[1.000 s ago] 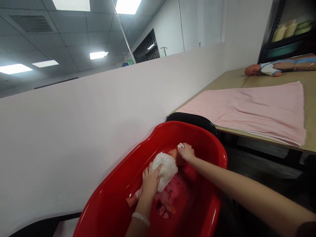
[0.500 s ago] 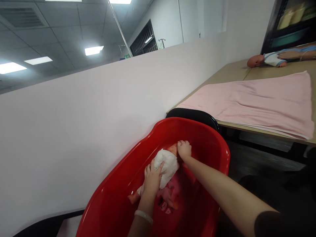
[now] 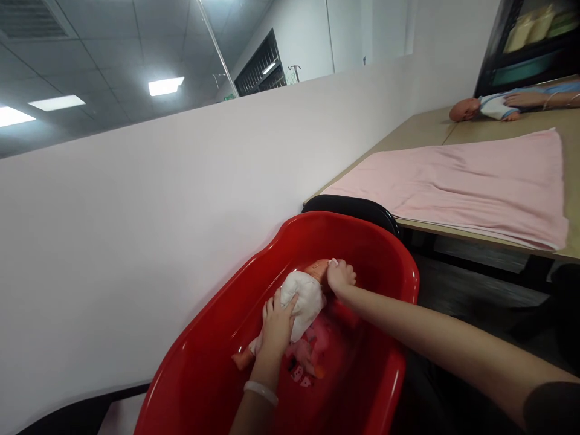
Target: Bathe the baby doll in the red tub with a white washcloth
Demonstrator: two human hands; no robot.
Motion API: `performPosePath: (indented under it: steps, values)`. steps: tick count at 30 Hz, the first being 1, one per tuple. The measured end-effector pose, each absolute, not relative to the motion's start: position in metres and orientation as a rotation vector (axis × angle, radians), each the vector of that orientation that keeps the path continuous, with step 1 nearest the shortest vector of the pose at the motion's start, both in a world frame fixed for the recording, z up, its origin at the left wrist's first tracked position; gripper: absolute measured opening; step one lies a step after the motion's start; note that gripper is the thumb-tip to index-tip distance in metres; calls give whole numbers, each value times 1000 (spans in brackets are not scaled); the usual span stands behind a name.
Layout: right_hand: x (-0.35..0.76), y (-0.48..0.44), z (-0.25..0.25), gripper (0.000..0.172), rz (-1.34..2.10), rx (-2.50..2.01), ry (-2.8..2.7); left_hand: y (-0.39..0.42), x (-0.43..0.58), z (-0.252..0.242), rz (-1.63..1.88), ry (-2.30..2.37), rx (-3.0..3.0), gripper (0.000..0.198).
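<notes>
A white partition wall (image 3: pixel 158 211) fills the left of the view, and a long bench (image 3: pixel 408 145) runs beside it with a pink towel (image 3: pixel 453 187) spread flat on top. At the far end of the bench a second doll (image 3: pixel 464 110) is laid out, a co-worker's hand (image 3: pixel 528 98) being rested on it, and a black shelf (image 3: pixel 487 78) holding pale packets stands behind. Near the bench's corner, and lower than it, a red plastic basin (image 3: pixel 203 356) is placed. In it a baby doll (image 3: pixel 317 270) is laid, its head toward the far rim and one leg (image 3: pixel 243 360) showing at the near side, over a pink printed cloth (image 3: pixel 308 356) (whether water is present cannot be told, the sheen being no proof). A white cloth (image 3: pixel 306 302) is bunched over the doll's trunk. The work in hand appears to be the holding and wiping of the doll in the basin, and any shift of it would call for a secure hold on both ends. The left hand (image 3: pixel 277 323), a white bangle (image 3: pixel 260 393) on its wrist, is closed on the white cloth, while the right hand (image 3: pixel 341 277) is curled around the doll's head; neither is released.
</notes>
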State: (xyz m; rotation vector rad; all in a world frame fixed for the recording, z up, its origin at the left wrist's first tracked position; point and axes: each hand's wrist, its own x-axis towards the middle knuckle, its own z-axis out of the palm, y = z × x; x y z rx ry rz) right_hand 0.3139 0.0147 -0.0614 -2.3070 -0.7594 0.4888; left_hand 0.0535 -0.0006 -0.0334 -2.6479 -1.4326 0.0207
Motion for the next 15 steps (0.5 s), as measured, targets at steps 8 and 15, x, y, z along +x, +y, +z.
performPosePath:
  steps: [8,15]
  values:
    - [302,22,-54,59,268,-2087,-1378,-6,61,-25,100,-1515,-2638,74]
    - [341,48,-70,59,563,-2116,-940,-3,58,-32,78,-1495,-2657,74]
